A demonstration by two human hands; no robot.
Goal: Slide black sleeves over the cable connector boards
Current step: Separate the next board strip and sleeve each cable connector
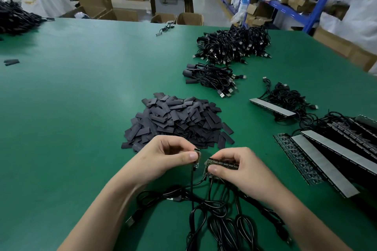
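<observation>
- 10 o'clock on the table (81, 87): a black cable heap (14, 16) is running off the left edge. It is too dark to tell what its ends carry.
- 9 o'clock: two loose sleeves (11, 62) are lying flat, well apart from everything else.
- 6 o'clock: the left hand (163, 159) is hovering over the table. Its grip is pinching a single connector board (196, 161) between the thumb and curled fingers. The fingers are covering most of the board, and its cable is hanging straight down.
- 12 o'clock from the hands: the sleeve pile (177, 120) is sitting just beyond them, with its near edge hiding behind the left knuckles.
- The right hand (240, 171) is closing its grip, thumb on top, on a stack of boards (222, 164). A small gap is separating the stack from the single board. The number of boards is unreadable.
- Under both wrists: a cable tangle (214, 210) is trailing out of the bottom edge.
- 1 o'clock: a small cable bundle (212, 77) with black-covered ends is lying nearer, and a larger cable mound (234, 45) is sitting behind it.
- 3 o'clock: grey-backed strips (326, 155) are lying side by side with dark cables among them. The right edge is cutting them off.
</observation>
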